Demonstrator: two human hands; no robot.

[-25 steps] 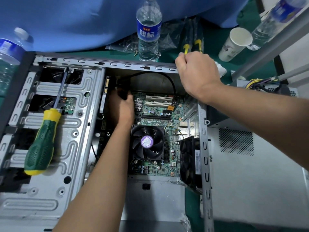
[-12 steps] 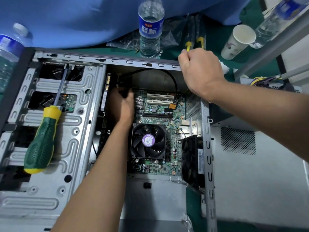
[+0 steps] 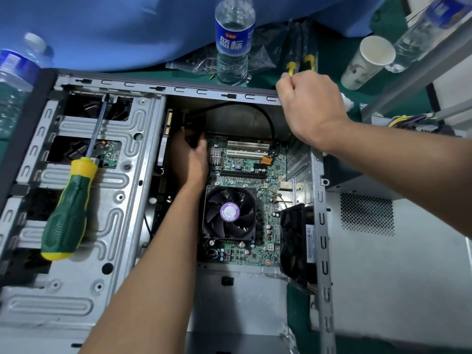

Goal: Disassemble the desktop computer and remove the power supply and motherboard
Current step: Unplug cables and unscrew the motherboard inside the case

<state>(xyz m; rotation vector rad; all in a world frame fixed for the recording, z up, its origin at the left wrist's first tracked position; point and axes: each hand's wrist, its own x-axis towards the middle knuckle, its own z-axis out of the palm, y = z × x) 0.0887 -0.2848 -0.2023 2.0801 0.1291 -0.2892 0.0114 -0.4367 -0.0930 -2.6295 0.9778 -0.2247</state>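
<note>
1. The open grey metal computer case [image 3: 229,93] lies on its side on the green surface [image 3: 332,47], and the green motherboard [image 3: 245,169] sits flat at its bottom.
2. The left hand [image 3: 190,159] reaches down into the case, at the upper left corner of the motherboard, just beside the silver heatsink [image 3: 214,155].
3. Its grip is curled around a black connector [image 3: 194,139] at the end of a black cable [image 3: 255,108]; the fingertips are hidden, so the exact hold is not clear.
4. The right hand [image 3: 311,106] rests on the upper right corner of the case rim, with the fingers curled over the edge, above the motherboard and apart from it.
5. The black round fan with a purple label [image 3: 229,213] stands on the middle of the motherboard, just beside the left forearm.
6. A screwdriver with a green and yellow handle [image 3: 67,210] lies on the metal drive cage [image 3: 115,200], left of the left arm.
7. A grey box with coloured wires [image 3: 408,123] lies outside the case at the right, behind the right forearm.
</note>
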